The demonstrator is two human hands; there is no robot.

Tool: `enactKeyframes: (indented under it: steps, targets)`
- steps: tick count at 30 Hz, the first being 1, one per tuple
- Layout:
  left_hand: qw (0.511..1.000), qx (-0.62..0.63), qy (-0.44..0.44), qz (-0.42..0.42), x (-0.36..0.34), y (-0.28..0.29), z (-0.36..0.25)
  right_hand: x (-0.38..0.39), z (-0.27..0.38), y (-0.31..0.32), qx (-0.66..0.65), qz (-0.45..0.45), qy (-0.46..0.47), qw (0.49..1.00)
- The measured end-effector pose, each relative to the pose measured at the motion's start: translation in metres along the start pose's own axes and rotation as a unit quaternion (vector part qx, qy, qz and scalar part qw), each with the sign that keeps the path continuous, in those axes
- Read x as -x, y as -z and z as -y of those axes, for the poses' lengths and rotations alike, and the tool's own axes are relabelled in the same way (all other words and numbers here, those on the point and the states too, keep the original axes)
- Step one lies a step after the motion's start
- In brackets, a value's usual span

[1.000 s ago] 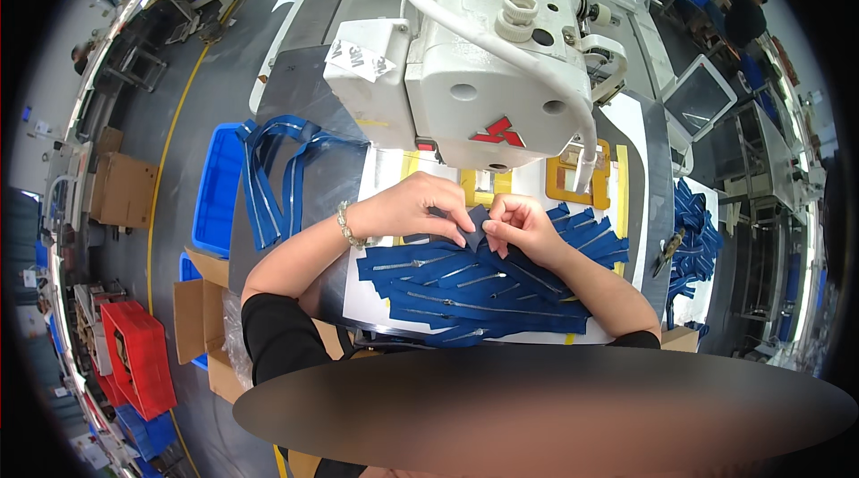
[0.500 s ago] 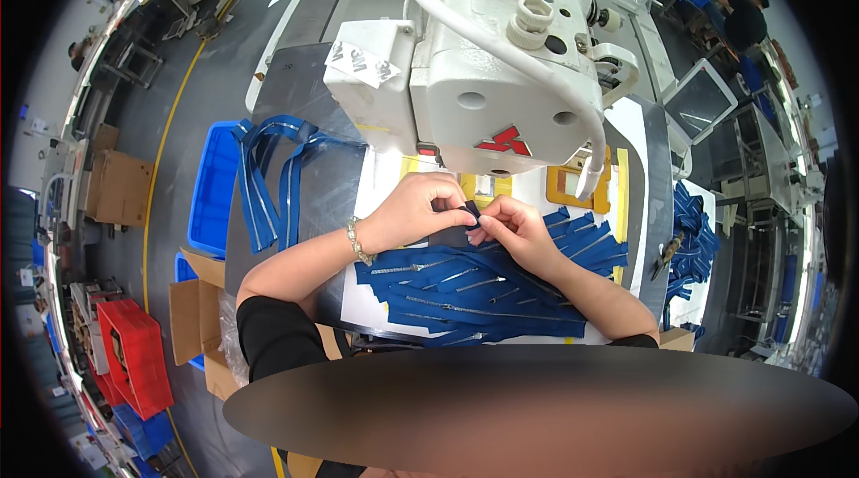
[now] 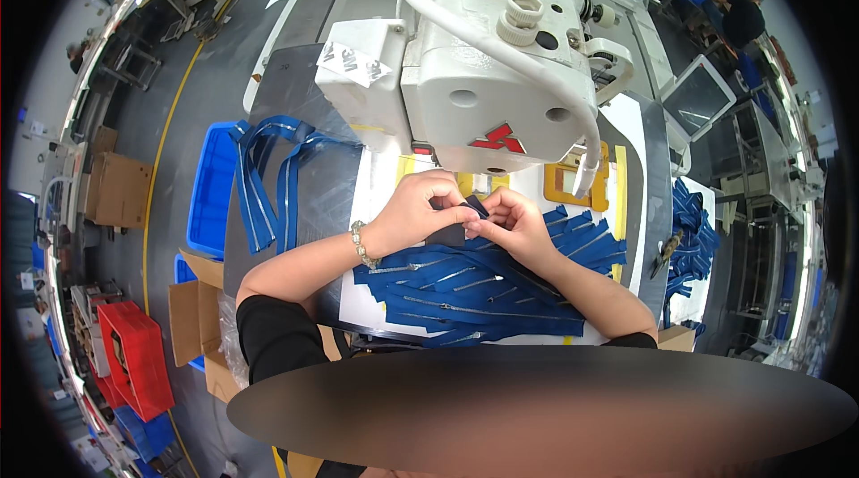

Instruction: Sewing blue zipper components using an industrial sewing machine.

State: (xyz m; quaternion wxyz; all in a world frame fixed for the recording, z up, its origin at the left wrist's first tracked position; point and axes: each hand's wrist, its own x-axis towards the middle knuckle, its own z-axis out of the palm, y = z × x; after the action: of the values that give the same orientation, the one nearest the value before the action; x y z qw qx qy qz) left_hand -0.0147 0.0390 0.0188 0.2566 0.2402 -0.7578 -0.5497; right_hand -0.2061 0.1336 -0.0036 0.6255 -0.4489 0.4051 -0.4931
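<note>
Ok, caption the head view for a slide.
Left hand and right hand, fingers pinching a small dark piece near a pile of blue zippers, before a white machine.

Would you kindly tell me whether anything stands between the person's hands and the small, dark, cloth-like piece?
Nothing visible does: the bare left hand and bare right hand both grip the small, dark, cloth-like piece directly. The blue fabric zipper strips lie on the worktop, not between.
</note>
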Motion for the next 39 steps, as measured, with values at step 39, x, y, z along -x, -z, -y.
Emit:
enactKeyframes:
  steps: [39]
  targets:
    - [1.0, 0.014, 0.023, 0.006, -0.001, 0.002, 0.003, 0.0, 0.007, 0.004, -0.022, -0.02, -0.012, 0.999]
